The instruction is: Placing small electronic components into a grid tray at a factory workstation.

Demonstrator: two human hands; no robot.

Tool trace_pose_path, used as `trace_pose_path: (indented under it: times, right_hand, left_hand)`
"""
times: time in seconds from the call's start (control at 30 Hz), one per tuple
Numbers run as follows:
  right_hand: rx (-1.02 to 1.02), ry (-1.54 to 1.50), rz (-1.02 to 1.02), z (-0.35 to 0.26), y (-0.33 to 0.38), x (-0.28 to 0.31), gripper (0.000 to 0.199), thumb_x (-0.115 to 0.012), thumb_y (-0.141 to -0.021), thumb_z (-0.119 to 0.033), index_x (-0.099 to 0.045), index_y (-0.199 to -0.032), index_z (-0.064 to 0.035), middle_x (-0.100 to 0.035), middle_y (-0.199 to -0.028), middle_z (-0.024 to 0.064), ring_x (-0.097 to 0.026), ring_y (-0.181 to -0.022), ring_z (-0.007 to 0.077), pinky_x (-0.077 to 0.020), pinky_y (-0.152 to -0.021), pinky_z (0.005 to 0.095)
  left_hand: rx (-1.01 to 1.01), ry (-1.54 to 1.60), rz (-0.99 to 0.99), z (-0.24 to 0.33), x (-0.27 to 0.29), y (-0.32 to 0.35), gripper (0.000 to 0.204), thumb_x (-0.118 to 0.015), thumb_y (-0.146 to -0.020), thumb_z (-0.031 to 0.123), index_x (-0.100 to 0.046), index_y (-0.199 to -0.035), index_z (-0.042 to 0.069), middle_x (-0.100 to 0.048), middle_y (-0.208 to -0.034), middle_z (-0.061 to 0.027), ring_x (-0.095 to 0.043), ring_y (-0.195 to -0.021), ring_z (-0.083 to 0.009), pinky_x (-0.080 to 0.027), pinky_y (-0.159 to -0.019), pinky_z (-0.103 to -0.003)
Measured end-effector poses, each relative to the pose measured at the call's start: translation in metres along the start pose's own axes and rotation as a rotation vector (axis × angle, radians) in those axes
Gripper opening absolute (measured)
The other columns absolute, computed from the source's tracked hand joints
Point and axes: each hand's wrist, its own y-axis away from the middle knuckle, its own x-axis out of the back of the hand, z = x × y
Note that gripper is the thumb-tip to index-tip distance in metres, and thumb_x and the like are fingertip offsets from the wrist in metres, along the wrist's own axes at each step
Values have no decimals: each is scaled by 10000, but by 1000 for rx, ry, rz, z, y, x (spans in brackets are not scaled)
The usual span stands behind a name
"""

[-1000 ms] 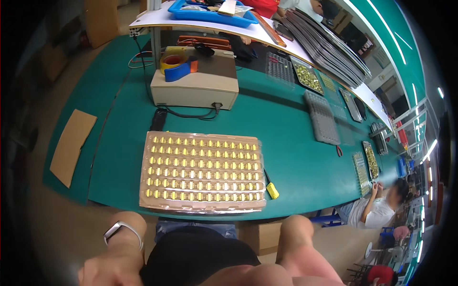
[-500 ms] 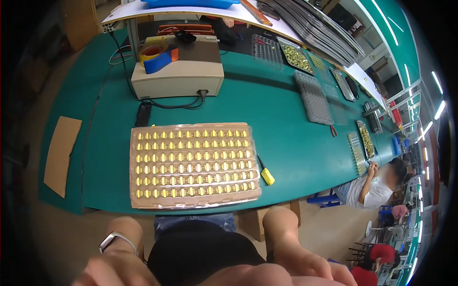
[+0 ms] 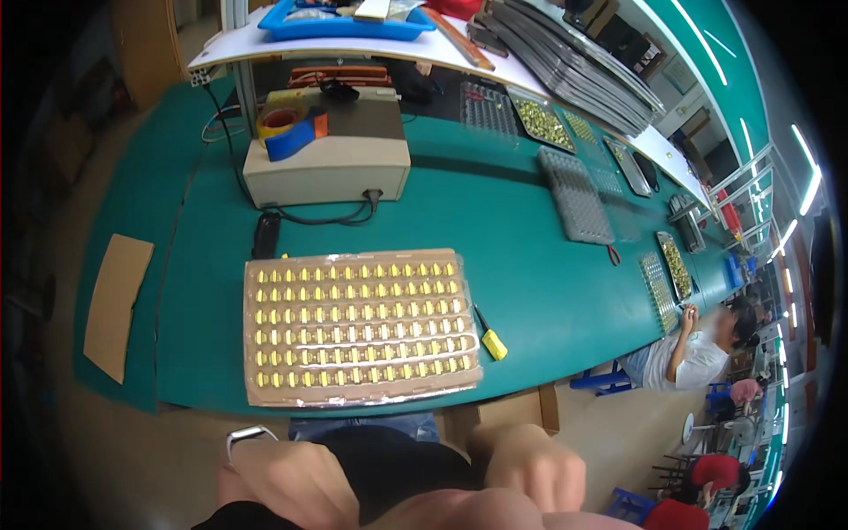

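My left hand (image 3: pixel 296 473), with a white band on its wrist, is held close to my body at the bottom. Its fingers are hidden. On the other side of my black clothing, my right hand (image 3: pixel 534 464) is closed, knuckles outward; whatever it may hold is out of sight. Both hands are off the table and apart from the clear plastic tray (image 3: pixel 360 402) in front of me. Rows of small yellow parts (image 3: pixel 352 334) fill that tray, which lies on brown cardboard. A tool with a yellow handle (image 3: pixel 495 345) lies just right of it.
Behind the tray stands a beige box-shaped machine (image 3: pixel 327 177) with a blue tape dispenser (image 3: pixel 296 140) on top. Cardboard (image 3: pixel 117 305) lies at left. Grey stacked trays (image 3: pixel 574 199) and red-handled pliers (image 3: pixel 614 255) are at right, near a seated person (image 3: pixel 693 353). A white shelf (image 3: pixel 353 49) overhangs the back.
Both hands have drawn inward toward my body, and the right hand has closed. The table and tray appear lower in the picture; the tray's contents look the same.
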Motion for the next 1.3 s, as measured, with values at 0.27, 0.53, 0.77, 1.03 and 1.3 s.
trace_pose_path:
  times: [0.27, 0.53, 0.77, 1.03, 1.3]
  right_hand:
    - [-194, 87, 74, -34, 55, -12, 203, -616, -992, -99, -703, -919, 69, -692, -840, 232, -640, -635, 404, -476, -506, 468]
    - [-1152, 1863, 1546, -55, 225, -24, 477, -802, -859, -117, -673, -1302, 1, -695, -1268, 199, -650, -1167, 390, -517, -1031, 420]
    - [-1668, 2217, 1150, -13, 279, -3, 464, -781, -854, -110, -666, -1293, -13, -630, -1172, 174, -595, -1085, 380, -513, -940, 477]
    - [-1680, 2254, 1026, -22, 284, 14, 196, -634, -963, -83, -645, -1142, -4, -638, -1057, 187, -648, -956, 380, -554, -761, 470]
    - [-891, 1302, 1722, -41, 246, 37, 311, -529, -1084, -98, -597, -1352, 43, -725, -966, 93, -642, -747, 136, -508, -710, 264]
  left_hand:
    - [427, -323, -230, -16, 30, -8, 125, -671, -993, 55, -758, -1061, -4, -762, -992, -123, -740, -897, -289, -588, -797, -361]
    - [426, -819, -211, -60, 28, -20, 265, -685, -1001, 172, -718, -1243, 68, -738, -1202, -107, -690, -1137, -288, -547, -984, -390]
    - [359, -1437, -222, -126, 35, -26, 561, -755, -932, 307, -589, -1442, 144, -457, -1600, -124, -371, -1511, -373, -311, -1196, -615]
    - [425, -1453, -284, -146, 42, -24, 660, -772, -906, 341, -535, -1500, 177, -371, -1674, -126, -299, -1566, -376, -269, -1228, -612]
    - [468, -1454, -256, -143, 42, -26, 645, -767, -900, 246, -538, -1501, 197, -390, -1669, -91, -315, -1563, -352, -295, -1227, -574]
